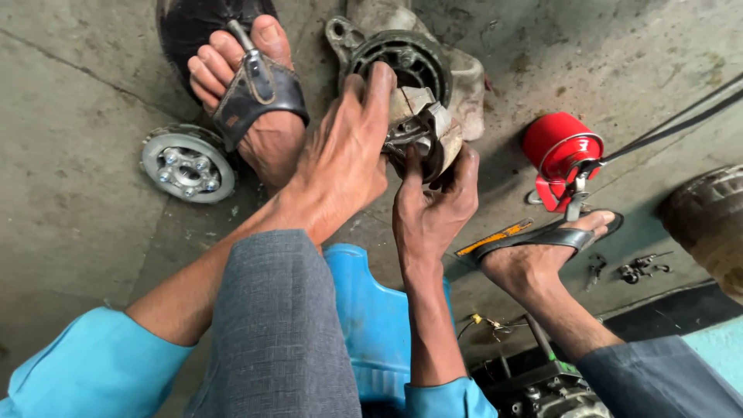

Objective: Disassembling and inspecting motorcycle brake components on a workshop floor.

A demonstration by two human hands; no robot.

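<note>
Grey trouser knee (279,325) nearest; beyond it, left hand (344,155) and right hand (433,205) both clamp a worn metal part (422,128) over the concrete floor (70,155), seemingly mid-disassembly beside a round housing (406,58).

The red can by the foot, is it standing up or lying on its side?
Lying on its side: the red can rests on the concrete floor with its round end facing the camera.

We grip a worn metal clutch part (422,128) with both hands, left hand (344,159) on top, right hand (433,205) beneath. A round housing (402,58) lies at twelve o'clock, a red can (559,147) at three, a bolted hub (186,164) at nine.
</note>
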